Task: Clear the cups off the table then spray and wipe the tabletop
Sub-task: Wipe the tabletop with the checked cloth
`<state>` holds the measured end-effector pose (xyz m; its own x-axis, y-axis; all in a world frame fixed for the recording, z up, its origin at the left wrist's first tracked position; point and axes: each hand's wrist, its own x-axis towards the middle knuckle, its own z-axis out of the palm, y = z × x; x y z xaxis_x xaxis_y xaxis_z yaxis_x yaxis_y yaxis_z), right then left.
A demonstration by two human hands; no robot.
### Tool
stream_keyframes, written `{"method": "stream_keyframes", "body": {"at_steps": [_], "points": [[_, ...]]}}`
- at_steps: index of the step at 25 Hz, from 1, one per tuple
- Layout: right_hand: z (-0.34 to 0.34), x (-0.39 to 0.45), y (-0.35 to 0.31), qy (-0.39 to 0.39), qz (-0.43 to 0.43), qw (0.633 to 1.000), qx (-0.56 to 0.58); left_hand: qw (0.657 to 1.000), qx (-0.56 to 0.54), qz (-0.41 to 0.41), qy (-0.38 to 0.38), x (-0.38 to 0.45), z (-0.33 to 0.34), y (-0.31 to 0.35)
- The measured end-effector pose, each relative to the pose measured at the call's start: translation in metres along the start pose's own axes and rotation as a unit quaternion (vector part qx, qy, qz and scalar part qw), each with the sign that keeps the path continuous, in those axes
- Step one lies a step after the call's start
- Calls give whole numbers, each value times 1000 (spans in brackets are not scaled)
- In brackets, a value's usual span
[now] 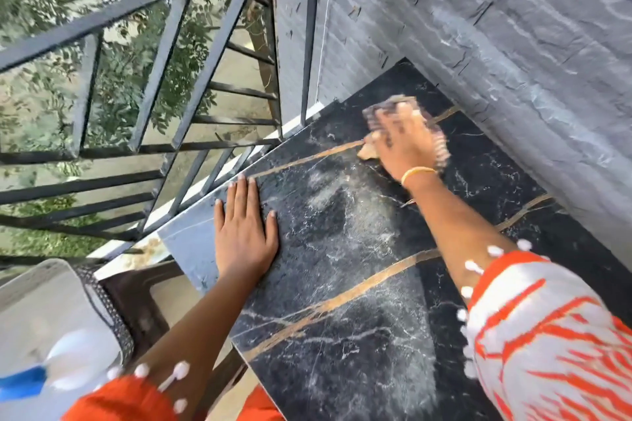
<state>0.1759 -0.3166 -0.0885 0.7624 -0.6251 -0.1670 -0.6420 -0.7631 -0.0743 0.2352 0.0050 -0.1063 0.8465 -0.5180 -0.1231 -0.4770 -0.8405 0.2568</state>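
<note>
Orange-and-white sleeves (533, 335) fill the lower edge nearest the camera, two of them, both cut off by the frame and trimmed with small white beads. Behind them the grey stone wall (496, 27) takes up the upper right, and a dark metal railing (143, 79) crosses the upper left, with blurred greenery and ground seen through its bars. One black marble-patterned desk (342, 284) with gold veins runs from the bottom centre up to the wall; its near end is cut off and its right side is hidden under the right forearm. A pale, hazy film lies in patches down the middle of its top. No cups show on the part of the desk that is visible. At lower left a white object with a blue part (41, 376) is blurred and cut off, too unclear to identify, and it stands off the desk beside a dark chair frame (136, 301). The left hand (244, 232) lies flat on the desk's left edge, fingers spread, its grip released and holding nothing. The right hand (405, 140) presses down near the far end of the desk, its grip clenched on one cloth (386, 111); motion blur smears both, and most of the cloth is hidden beneath the palm. One thin yellow bangle (419, 173) circles the right wrist.
</note>
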Motion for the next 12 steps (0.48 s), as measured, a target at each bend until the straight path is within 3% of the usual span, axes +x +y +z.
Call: {"method": "stream_keyframes", "body": {"at_steps": [3,5,8,10,12], "points": [[1,6,-17,17,147,988,41,1000,4,-3,2,-1,0,0],[-1,-7,-60,5,129,991,42,1000,3,-5,-2,-2,-1,0],[10,-59,-123,-24,-74,996,-46,1000,6,-2,-4,-2,-1,0],[18,-93,-140,-61,-226,971,-39,1000,8,2,-6,-2,0,-1],[16,-87,-126,-73,-319,944,-46,1000,8,3,-6,-3,-1,-2]]}}
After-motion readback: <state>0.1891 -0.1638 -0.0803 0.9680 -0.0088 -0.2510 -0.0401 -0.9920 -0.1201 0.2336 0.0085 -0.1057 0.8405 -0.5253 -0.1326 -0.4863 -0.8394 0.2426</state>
